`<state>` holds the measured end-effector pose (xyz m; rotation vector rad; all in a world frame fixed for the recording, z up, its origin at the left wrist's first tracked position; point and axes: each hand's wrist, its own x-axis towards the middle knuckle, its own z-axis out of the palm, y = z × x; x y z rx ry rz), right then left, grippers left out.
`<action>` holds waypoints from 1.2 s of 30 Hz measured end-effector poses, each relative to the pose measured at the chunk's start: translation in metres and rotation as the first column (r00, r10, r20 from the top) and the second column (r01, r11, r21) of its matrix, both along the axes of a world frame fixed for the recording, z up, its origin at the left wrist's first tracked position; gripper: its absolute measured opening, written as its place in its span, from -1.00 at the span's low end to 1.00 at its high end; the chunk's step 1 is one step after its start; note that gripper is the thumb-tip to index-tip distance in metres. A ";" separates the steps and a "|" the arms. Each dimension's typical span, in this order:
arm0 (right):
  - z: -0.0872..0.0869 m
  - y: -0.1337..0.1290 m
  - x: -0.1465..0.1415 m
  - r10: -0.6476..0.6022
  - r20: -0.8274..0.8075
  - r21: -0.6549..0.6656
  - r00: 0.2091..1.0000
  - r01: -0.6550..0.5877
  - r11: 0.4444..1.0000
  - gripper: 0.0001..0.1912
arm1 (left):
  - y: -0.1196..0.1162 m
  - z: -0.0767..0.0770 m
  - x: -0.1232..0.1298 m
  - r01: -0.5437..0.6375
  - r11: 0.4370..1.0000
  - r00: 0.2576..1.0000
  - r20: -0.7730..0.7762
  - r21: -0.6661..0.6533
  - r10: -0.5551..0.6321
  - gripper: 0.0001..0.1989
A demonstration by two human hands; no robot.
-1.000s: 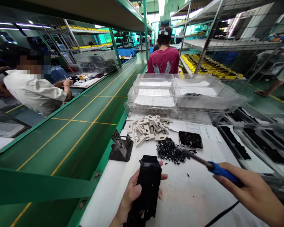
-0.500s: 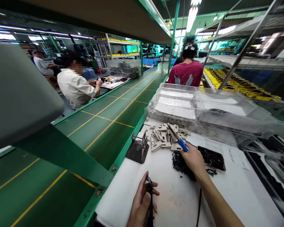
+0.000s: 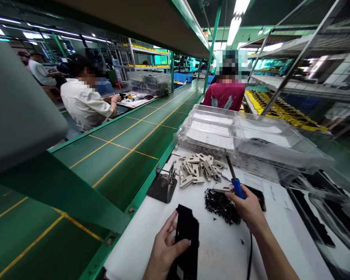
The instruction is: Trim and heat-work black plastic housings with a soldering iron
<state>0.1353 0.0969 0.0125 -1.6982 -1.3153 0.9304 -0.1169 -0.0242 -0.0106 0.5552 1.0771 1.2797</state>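
My left hand grips a flat black plastic part, thumb across its broad face. In my right hand is a soldering iron with a blue handle, its metal tip pointing up and away. A beige slotted piece is at that hand's fingertips; whether they pinch it I cannot tell. Just below lies a heap of small black bits. Farther back is a pile of beige slotted pieces. A black cord runs down from the iron.
A metal soldering stand sits at the white tabletop's left edge. Clear plastic trays are stacked behind. A green conveyor belt runs along the left. A dark phone-like slab lies partly behind my right hand. Co-workers sit farther off.
My right hand has drawn back from the pile, the iron now tilted more upright, with a beige piece at its fingertips. My left hand has turned the black part so its broad face shows.
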 end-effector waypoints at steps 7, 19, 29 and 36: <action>0.033 -0.065 0.008 -0.037 -0.604 -0.121 0.796 -0.046 0.992 -0.43 | 0.049 0.031 0.036 0.227 0.973 0.970 -0.082 -0.042 -0.230 -0.67; 0.038 -0.082 -0.002 -0.114 -0.486 -0.032 0.867 0.113 0.993 -0.44 | 0.039 0.052 0.101 0.314 0.947 0.945 0.120 -0.062 -0.305 -0.43; 0.028 -0.104 -0.028 -0.195 -0.382 0.092 0.903 0.247 0.965 -0.56 | 0.032 0.060 0.108 0.230 0.973 0.972 0.055 -0.037 -0.228 -0.43; 0.028 -0.109 -0.031 -0.273 -0.309 0.094 0.911 0.315 0.945 -0.56 | 0.027 0.053 0.106 0.269 0.959 0.955 -0.151 0.089 -0.254 -0.54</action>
